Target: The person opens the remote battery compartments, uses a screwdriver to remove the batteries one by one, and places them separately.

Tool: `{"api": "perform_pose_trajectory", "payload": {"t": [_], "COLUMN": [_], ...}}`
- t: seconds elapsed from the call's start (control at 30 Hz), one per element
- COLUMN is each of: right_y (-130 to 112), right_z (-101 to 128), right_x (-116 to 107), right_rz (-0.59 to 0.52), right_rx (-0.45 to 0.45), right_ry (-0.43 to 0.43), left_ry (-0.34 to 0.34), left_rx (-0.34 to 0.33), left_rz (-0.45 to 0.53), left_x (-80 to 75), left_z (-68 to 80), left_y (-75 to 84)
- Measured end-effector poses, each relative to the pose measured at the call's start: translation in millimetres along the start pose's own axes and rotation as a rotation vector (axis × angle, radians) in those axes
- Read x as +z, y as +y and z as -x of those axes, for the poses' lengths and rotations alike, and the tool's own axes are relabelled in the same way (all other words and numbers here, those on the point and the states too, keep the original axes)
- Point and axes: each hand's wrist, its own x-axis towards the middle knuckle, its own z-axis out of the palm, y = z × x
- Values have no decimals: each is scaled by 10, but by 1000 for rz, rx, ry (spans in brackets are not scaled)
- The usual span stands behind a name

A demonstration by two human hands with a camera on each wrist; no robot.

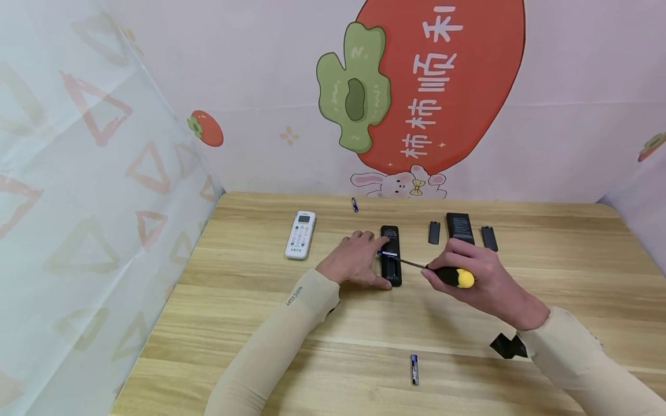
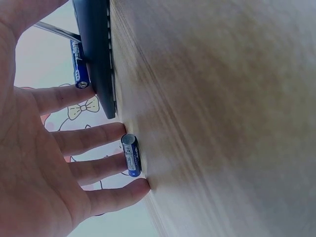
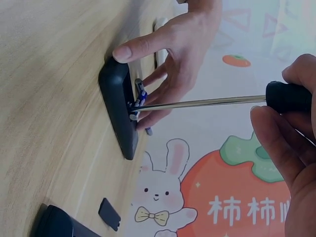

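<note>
My left hand [image 1: 356, 260] lies flat on the wooden table [image 1: 260, 323], fingers straight, thumb and fingertips pressing against the side of the black remote [image 1: 391, 256], which lies back-up near the middle of the table. My right hand [image 1: 478, 280] is wrapped round the black-and-yellow handle of a screwdriver [image 1: 442, 274], its metal shaft slanting down to the remote.

From my head I can only see a bit of blue where the tip meets the remote. The right wrist view shows more: the tip sits in the open battery bay, against a blue battery [image 3: 140, 98] tilted up out of it.

The left wrist view shows a second battery [image 2: 131, 154] lying on the table just at my fingertips [image 2: 116, 133], beside the remote's end; my hand hides it from above.

Farther off lie a white remote [image 1: 300, 234], another black remote [image 1: 460, 227] between two loose covers, and one more battery [image 1: 414, 368] near me.
</note>
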Motion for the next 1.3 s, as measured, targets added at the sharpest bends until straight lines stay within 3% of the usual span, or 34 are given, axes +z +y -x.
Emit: {"api": "perform_pose_trajectory", "payload": {"t": [1.3], "right_y": [-35], "right_z": [-9], "right_x": [-74], "right_rz": [25], "right_rx": [14], "right_ry": [7], "left_ry": [-6], "left_rx": [-17], "left_rz": [6], "left_x": [-10], "left_z": [7], "left_y": [11]}}
